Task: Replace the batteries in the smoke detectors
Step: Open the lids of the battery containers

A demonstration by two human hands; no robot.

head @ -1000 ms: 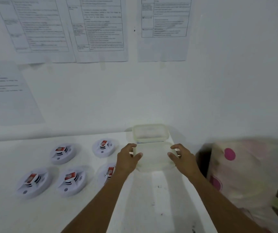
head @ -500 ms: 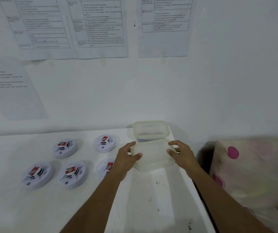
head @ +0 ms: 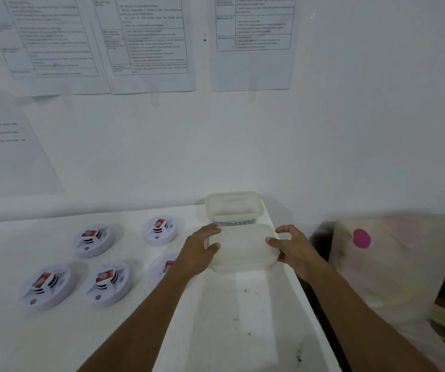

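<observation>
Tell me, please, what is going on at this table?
A person grips a clear plastic box at the back right of the table, left hand on its left edge, right hand on its right. A second box stands just behind it. Five smoke detectors lie untouched to the left, each showing what looks like a red battery on top.

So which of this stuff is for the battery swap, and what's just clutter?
Job: detectors; near box, gripped by left hand and right hand; far box, probably.
Clutter: wall sheets; spotted bundle.
</observation>
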